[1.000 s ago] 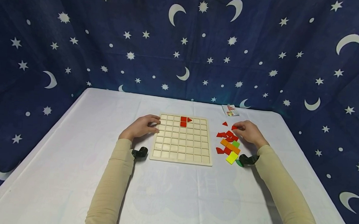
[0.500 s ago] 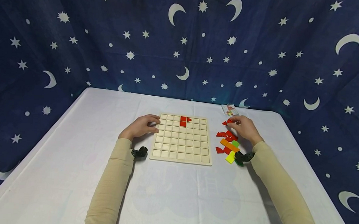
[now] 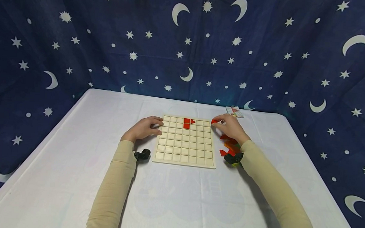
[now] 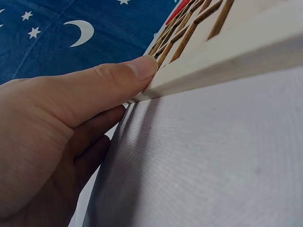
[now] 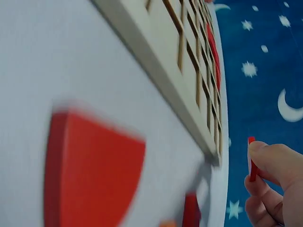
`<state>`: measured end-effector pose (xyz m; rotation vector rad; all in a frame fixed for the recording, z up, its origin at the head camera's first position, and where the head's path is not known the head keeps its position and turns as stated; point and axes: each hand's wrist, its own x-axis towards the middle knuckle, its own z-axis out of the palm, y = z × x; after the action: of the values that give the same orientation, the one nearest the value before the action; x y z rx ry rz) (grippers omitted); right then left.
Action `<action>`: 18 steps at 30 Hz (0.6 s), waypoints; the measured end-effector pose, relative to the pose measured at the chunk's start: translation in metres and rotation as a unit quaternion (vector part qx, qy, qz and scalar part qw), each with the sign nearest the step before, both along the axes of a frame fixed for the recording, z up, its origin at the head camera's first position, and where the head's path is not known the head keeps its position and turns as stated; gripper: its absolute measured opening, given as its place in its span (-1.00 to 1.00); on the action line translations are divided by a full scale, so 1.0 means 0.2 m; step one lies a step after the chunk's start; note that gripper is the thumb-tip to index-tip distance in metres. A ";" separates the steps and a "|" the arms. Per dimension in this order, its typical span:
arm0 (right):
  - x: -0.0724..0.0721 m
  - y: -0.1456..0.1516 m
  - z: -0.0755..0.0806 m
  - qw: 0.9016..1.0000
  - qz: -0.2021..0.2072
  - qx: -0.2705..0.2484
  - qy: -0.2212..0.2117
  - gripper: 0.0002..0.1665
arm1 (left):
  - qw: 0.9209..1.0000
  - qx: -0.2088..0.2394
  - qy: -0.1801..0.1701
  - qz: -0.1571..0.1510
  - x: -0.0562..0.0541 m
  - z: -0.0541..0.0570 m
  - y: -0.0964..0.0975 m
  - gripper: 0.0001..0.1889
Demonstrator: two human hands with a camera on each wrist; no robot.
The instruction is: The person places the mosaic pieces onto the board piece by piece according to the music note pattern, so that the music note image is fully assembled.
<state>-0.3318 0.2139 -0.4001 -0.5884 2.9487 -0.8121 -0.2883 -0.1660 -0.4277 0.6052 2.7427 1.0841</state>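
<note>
A pale wooden grid board [image 3: 184,165] lies flat on the table, with two red square tiles [image 3: 186,123] and a red triangular tile [image 3: 192,121] in its upper cells. My left hand [image 3: 143,128] rests at the board's left edge; in the left wrist view the thumb [image 4: 142,67] touches the rim and the other fingers sit low beside it. Just off the board's top right corner, my right hand [image 3: 231,127] pinches a red tile [image 3: 214,122] between thumb and fingers. The right wrist view shows this tile edge-on, so its full shape is hidden.
Loose tiles [image 3: 223,153], mostly red with some orange and yellow, lie right of the board, partly hidden under the right wrist. A printed card [image 3: 236,112] lies behind the right hand. A dark blue curtain [image 3: 186,42] with stars and moons hangs behind the white table [image 3: 177,203].
My right hand has moved left from the loose tiles to the board's top right corner, carrying a red tile. The left hand and the board have stayed put.
</note>
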 end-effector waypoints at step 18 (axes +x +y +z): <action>0.04 -0.32 -0.03 0.994 0.097 0.051 0.016 -0.63 | 1.000 0.000 0.004 0.003 0.00 0.01 0.00 -0.51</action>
<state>-0.3244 0.1508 -0.4056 -0.8719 2.8800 -0.6346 -0.2878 -0.1653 -0.4263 0.6020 2.7541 1.0844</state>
